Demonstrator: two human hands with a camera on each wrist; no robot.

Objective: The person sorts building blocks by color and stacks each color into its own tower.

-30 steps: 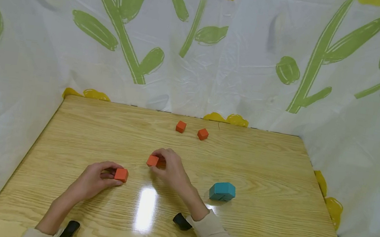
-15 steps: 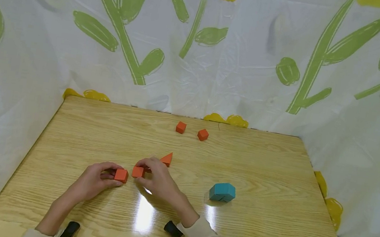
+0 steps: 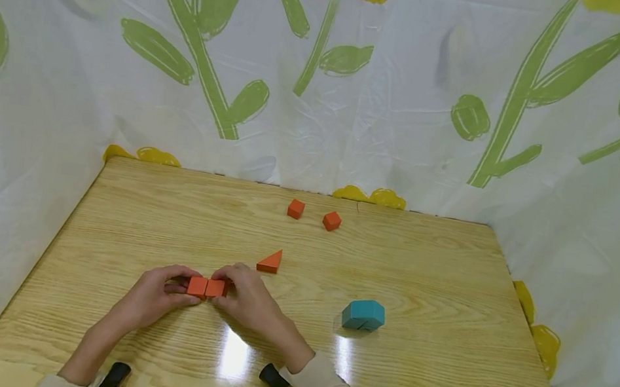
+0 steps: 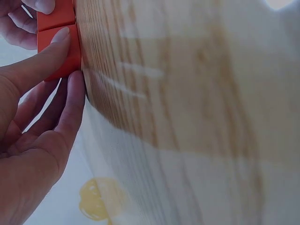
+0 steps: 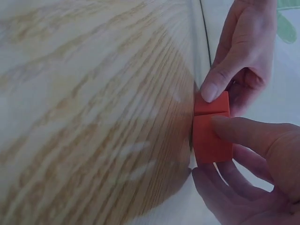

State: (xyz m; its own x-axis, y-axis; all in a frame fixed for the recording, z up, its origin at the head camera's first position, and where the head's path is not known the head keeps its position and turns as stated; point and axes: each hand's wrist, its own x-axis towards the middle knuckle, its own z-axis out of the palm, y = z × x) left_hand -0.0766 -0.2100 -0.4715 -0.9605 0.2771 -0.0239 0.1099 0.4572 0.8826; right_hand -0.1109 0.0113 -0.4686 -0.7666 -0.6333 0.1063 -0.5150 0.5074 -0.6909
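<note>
Two red cube blocks sit side by side on the wooden table, their near faces meeting at a thin seam. My left hand (image 3: 153, 296) pinches the left cube (image 3: 197, 286) between thumb and fingers. The right cube (image 3: 215, 288) is pinched by my right hand (image 3: 250, 297). From the left wrist, the left thumb lies along the face of the left cube (image 4: 60, 52). In the right wrist view, the right thumb presses on the right cube (image 5: 213, 140), with the fingers behind it. A red triangular block (image 3: 270, 262) lies just beyond the right hand.
Two more red cubes, one (image 3: 296, 209) beside another (image 3: 332, 221), stand near the table's back edge. A teal block shape (image 3: 363, 315) is to the right of the right hand. White flowered cloth (image 3: 319, 129) walls in the table (image 3: 425, 262) at the back and sides.
My right hand has brought its red cube leftward and nearer, up against the left cube. The triangular block, earlier hidden behind that hand, now shows fully. My left hand has stayed in place.
</note>
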